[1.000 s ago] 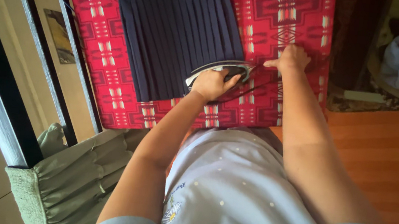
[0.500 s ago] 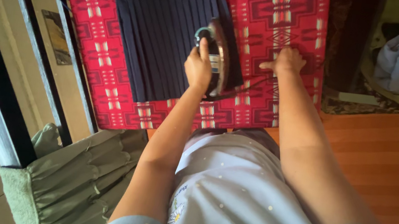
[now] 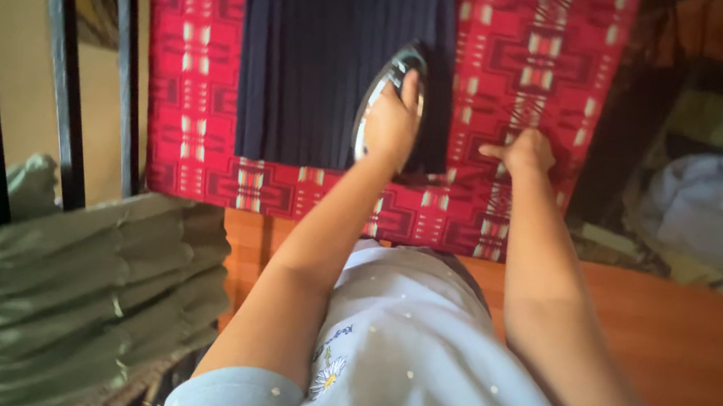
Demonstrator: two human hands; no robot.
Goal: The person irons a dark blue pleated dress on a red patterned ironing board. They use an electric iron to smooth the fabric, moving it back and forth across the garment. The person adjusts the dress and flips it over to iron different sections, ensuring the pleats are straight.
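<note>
Gripping: iron (image 3: pixel 387 95) closed on at the handle by left hand (image 3: pixel 390 126), tipped on edge over navy pleated garment (image 3: pixel 335 51) | axis: iron's length runs away from the body | right hand (image 3: pixel 524 152) laid open on red patterned cover (image 3: pixel 529 58), just beside the garment's edge.

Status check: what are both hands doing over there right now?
Left hand grips the iron on the navy pleated garment. Right hand flat on the red patterned cover. Nothing in the way.
</note>
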